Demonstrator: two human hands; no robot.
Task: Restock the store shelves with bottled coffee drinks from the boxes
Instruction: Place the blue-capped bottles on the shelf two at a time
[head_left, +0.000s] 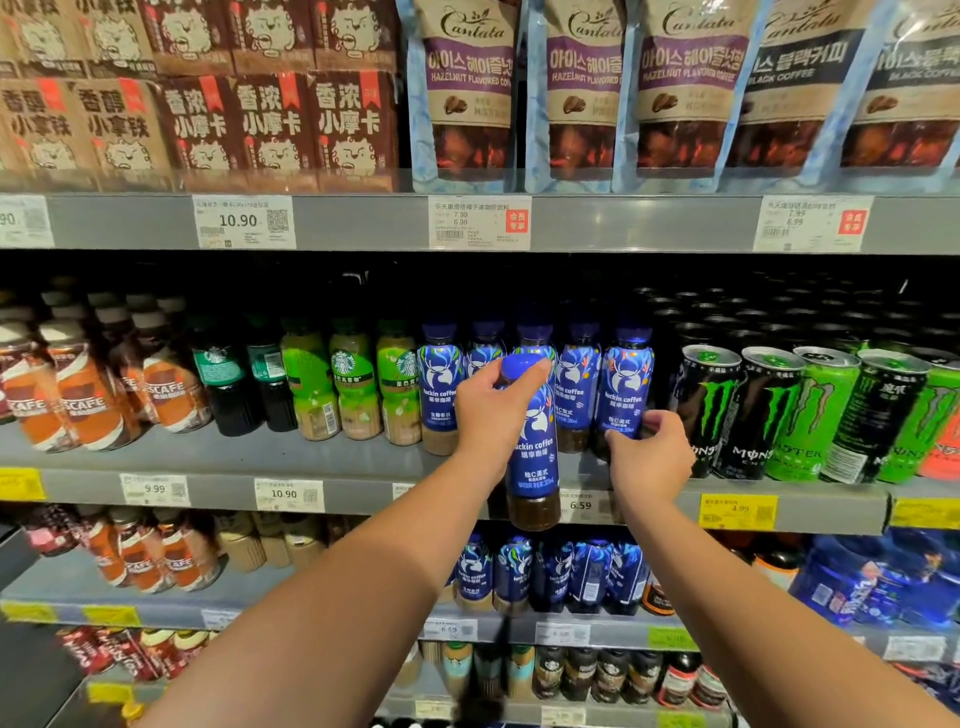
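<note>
Left hand (488, 410) holds a blue bottle (535, 457) upright in front of the middle shelf (260, 452).

The bottle's long axis is vertical, cap up and label facing the camera, and the left hand grips it at the cap and neck. Its base hangs level with the shelf's front edge. The right hand (649, 457) curls round the base of the end bottle (626, 389) in the blue row, just beside the cans (769, 415). The setting is a store aisle with grey shelving. The rear rows are lost in shadow, and the forearms cover part of the lower shelves.

Outstretched arms, left hand (488, 410) above right hand (649, 460), fingers curled
</note>
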